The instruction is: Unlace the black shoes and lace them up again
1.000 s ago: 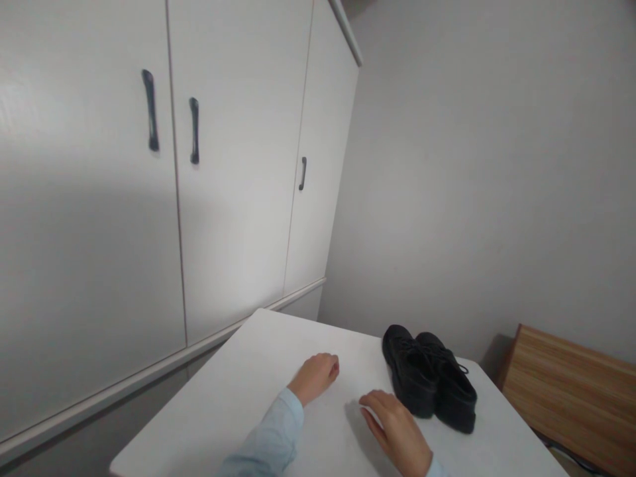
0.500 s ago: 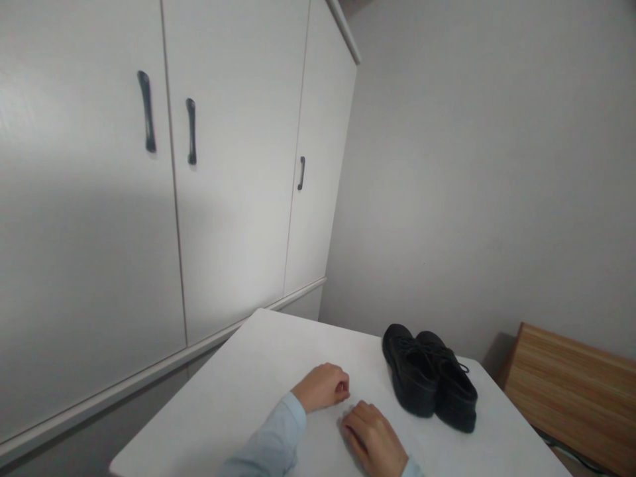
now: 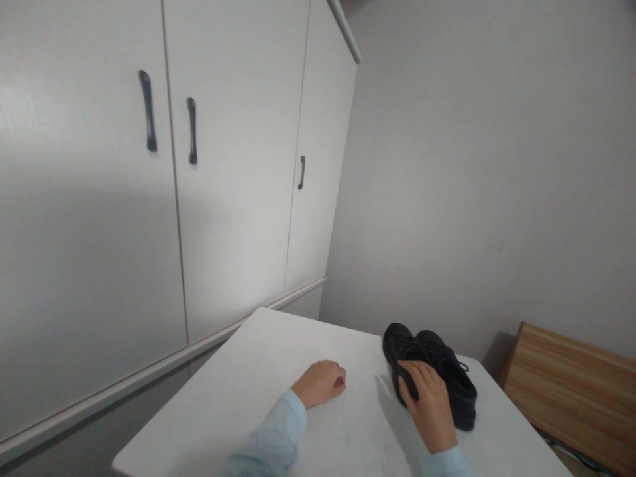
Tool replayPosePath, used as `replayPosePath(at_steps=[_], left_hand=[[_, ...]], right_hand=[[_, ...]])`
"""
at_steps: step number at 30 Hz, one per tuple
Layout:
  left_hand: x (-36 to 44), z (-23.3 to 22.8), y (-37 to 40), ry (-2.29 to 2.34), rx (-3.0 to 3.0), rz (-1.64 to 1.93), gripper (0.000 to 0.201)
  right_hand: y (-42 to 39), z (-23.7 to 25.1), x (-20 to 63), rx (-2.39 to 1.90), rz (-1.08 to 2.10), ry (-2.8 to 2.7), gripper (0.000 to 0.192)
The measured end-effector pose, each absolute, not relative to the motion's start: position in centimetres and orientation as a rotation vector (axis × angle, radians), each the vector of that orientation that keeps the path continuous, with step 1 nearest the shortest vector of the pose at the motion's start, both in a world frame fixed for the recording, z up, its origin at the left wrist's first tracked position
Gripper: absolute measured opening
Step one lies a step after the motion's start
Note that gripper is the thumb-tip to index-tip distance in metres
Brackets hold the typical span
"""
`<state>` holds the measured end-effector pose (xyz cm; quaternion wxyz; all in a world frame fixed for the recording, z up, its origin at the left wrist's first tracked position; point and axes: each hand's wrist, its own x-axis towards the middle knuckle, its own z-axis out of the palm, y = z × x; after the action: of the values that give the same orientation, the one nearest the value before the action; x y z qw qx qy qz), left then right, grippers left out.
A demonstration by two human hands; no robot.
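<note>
A pair of black lace-up shoes (image 3: pixel 450 371) stands side by side at the far right of the white table (image 3: pixel 258 391). My right hand (image 3: pixel 430 405) lies on top of the left shoe of the pair, fingers curled over its upper and heel end. My left hand (image 3: pixel 320 383) rests on the table as a loose fist, a short way left of the shoes, holding nothing. Both arms wear light blue sleeves.
A tall white wardrobe (image 3: pixel 223 165) with dark handles stands close behind and left of the table. A plain grey wall is behind the shoes. A wooden board or piece of furniture (image 3: pixel 576 391) sits low at the right, past the table's edge.
My right hand has moved from the table top beside my left fist up and right onto the left shoe. The left hand and the shoes have stayed where they were.
</note>
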<state>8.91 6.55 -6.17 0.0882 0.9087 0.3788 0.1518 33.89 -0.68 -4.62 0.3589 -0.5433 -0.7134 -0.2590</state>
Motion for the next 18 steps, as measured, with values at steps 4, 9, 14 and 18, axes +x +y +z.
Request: replayPosePath(at_steps=[4,9,14,18], left_hand=[[8.9,-6.1,6.5,1.13,2.7,0.458,0.017],[8.9,-6.1,6.5,1.144,2.681,0.467,0.018],[8.8,-6.2,6.7,1.166,2.683,0.489,0.019],[8.7,-6.3,6.8,1.185,2.68,0.483,0.019]], right_hand=[[-0.3,-4.9,36.2,-1.512,-0.709,-1.73,0.038],[0.5,-6.9,38.3,-1.615,-0.624,-1.795,0.05],[1.3,-8.6,39.3,-1.644,-0.54,-1.859,0.03],[1.4,-8.2,39.1,-1.673,-0.431,-1.819,0.025]])
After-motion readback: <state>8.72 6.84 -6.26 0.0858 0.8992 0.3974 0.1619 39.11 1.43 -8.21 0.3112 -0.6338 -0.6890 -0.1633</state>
